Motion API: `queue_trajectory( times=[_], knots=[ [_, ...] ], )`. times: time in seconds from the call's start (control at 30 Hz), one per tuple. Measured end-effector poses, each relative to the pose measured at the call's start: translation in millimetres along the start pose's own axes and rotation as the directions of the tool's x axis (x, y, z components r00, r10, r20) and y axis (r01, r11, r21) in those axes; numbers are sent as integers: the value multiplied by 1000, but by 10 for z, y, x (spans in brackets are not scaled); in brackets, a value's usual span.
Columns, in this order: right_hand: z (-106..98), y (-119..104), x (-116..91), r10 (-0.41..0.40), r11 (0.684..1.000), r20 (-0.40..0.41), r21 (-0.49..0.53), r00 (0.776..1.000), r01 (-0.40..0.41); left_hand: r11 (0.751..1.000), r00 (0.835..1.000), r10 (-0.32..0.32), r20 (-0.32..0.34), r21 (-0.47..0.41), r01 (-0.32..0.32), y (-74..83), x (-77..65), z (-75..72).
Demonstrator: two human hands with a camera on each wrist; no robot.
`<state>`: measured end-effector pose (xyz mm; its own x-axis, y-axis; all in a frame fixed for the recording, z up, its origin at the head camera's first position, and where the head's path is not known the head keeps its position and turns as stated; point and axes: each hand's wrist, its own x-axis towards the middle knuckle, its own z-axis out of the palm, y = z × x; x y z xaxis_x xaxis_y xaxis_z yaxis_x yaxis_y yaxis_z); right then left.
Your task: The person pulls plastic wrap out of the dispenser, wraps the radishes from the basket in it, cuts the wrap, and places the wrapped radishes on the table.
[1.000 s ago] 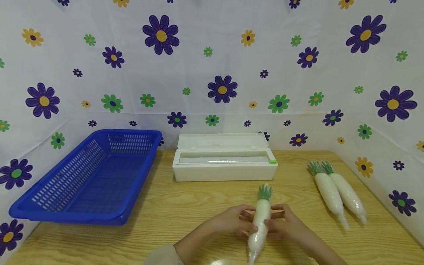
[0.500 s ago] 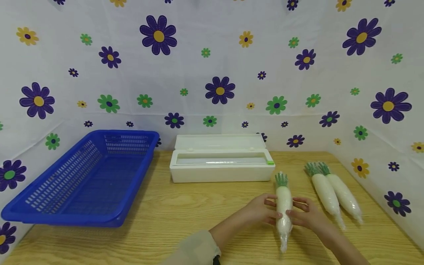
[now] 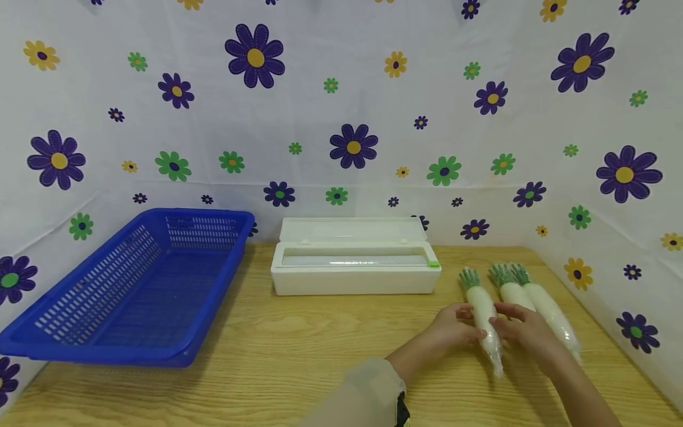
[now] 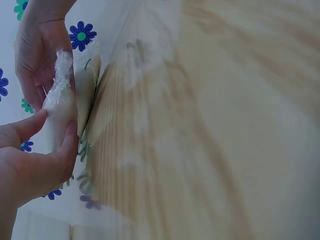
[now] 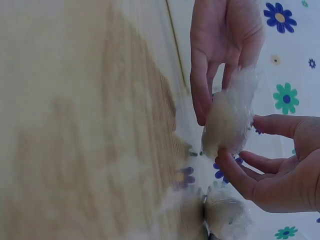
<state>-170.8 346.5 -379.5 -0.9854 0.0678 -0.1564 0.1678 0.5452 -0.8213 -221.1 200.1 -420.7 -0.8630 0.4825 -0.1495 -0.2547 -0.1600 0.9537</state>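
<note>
A white daikon radish (image 3: 482,314) with a green top, wrapped in clear plastic film, is between my two hands. Its leafy end points away from me and the twisted film tail toward me. My left hand (image 3: 450,330) pinches its left side, thumb and fingers apart. From the right, my right hand (image 3: 527,331) grips it with thumb and fingers. The right wrist view shows the wrapped radish (image 5: 226,120) seemingly just off the table. Close to the right hand lie two more wrapped daikons, the nearer one (image 3: 514,292) partly hidden by that hand, the farther one (image 3: 554,314) beside it.
A white plastic-wrap dispenser (image 3: 354,281) stands at the back with its lid up and a film roll inside. On the left sits a blue perforated basket (image 3: 187,350). The wooden table (image 3: 299,338) is bounded by a flowered cloth (image 3: 309,112) behind and at the sides.
Both hands have carried the wrapped daikon right and away from me, from the table's front middle to beside the other two. Its green top has tilted leftward. The camera view has shifted slightly.
</note>
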Motion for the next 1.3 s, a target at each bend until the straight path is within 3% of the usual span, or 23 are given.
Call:
queue_trajectory(
  times=[0.23,0.37,0.53,0.67,0.87,1.3],
  knots=[
    [-23,53,66,15,999,-71,-40,997,-18,999,999,35,-11,-24,-35,-76,112,78],
    [2,67,84,-36,989,-107,-148,994,20,998,998,64,17,11,-64,-163,163,68],
    [22,40,68,-126,963,-130,-253,983,90,997,997,72,-9,38,-72,-158,166,106],
    [24,25,49,-149,952,-138,-287,979,105,998,998,51,-42,26,-50,-87,121,167],
    [14,28,53,-156,945,-145,-311,977,105,994,997,54,-59,94,-48,-81,117,198],
    [-18,14,26,-170,927,-167,-362,971,100,997,1000,-8,-26,83,10,-60,78,199]
  ],
)
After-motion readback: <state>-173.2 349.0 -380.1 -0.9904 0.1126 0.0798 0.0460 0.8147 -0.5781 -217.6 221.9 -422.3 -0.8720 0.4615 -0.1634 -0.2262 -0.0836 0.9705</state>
